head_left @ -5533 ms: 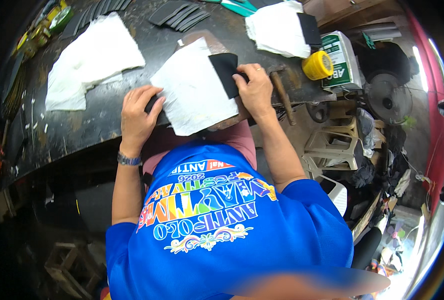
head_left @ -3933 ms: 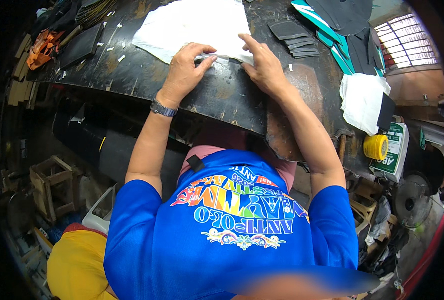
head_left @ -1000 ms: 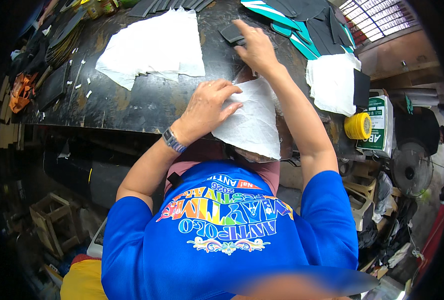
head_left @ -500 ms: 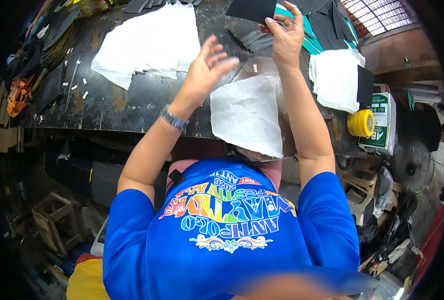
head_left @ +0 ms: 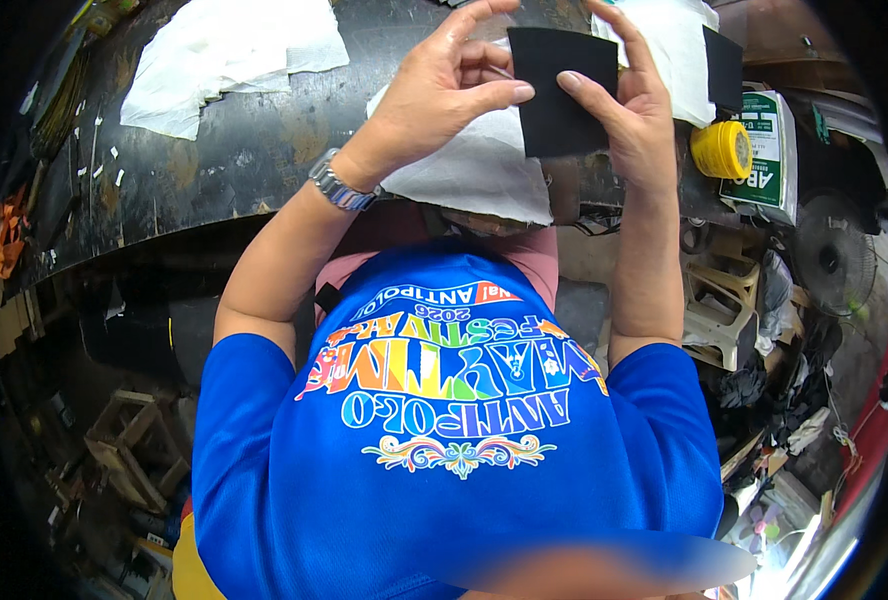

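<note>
A flat black rectangular piece of sheet material (head_left: 566, 112) is held up over the bench. My right hand (head_left: 632, 112) grips its right side, thumb across the front and the other fingers partly hidden behind. At the left edge is my left hand (head_left: 454, 85), its thumb tip overlapping the piece, some fingers curled at the edge and the index finger raised. Below them a white cloth-like sheet (head_left: 464, 170) lies at the bench's near edge, partly covered by my left hand and the black piece.
The dark worktop (head_left: 264, 150) bears a larger white sheet stack (head_left: 229, 60) at the far left and more white sheets (head_left: 679, 60) at the right. A yellow round tub (head_left: 721, 150) and a white-and-green container (head_left: 772, 150) stand at the right end. A fan (head_left: 834, 255) is beyond.
My right hand has brought the black piece from the far side nearer, above the white sheet. My left hand has moved right to its edge. The view has shifted too.
</note>
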A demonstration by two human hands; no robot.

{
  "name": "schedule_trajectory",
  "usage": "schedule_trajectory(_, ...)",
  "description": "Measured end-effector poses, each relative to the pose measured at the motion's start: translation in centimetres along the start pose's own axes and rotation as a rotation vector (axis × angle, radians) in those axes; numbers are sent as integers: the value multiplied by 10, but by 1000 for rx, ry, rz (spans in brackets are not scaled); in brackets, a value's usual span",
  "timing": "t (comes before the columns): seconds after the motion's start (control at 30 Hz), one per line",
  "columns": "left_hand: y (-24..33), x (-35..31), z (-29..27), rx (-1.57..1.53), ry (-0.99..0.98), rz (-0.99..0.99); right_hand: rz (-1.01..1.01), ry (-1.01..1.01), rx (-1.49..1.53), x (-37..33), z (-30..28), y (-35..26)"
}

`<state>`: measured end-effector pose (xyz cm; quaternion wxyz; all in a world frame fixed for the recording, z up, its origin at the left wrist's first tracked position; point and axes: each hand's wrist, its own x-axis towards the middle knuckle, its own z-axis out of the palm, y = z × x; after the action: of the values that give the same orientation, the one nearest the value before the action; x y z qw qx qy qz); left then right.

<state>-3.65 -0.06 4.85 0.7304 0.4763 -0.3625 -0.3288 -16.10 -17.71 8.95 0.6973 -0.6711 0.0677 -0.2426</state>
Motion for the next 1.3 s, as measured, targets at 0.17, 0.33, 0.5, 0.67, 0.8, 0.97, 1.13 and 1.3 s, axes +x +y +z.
schedule_trajectory(0.17, -15, -23, 7, 788, 89, 256, 97, 170, -23, -13, -26, 17)
schedule_trajectory(0.33, -32, -43, 3, 1232, -64, 277, 246, 83, -110, -28, -40, 38)
schedule_trajectory(0.5, -41, -47, -1, 1381, -137, 218, 124, 39, -239, -29, -34, 49)
schedule_trajectory(0.67, -39, -46, -2, 1398, -150, 232, 58, -13, -346, -25, -28, 48)
schedule_trajectory(0.8, -35, -43, 0, 1398, -149, 224, 139, -16, -307, -22, -26, 50)
schedule_trajectory(0.97, -33, -38, 3, 1403, -127, 211, 139, -6, -331, -22, -28, 54)
schedule_trajectory(1.13, -32, -34, 8, 1434, -107, 207, 103, -13, -365, -22, -32, 57)
schedule_trajectory(1.3, -35, -33, 12, 1480, -103, 207, 133, -22, -350, -22, -34, 59)
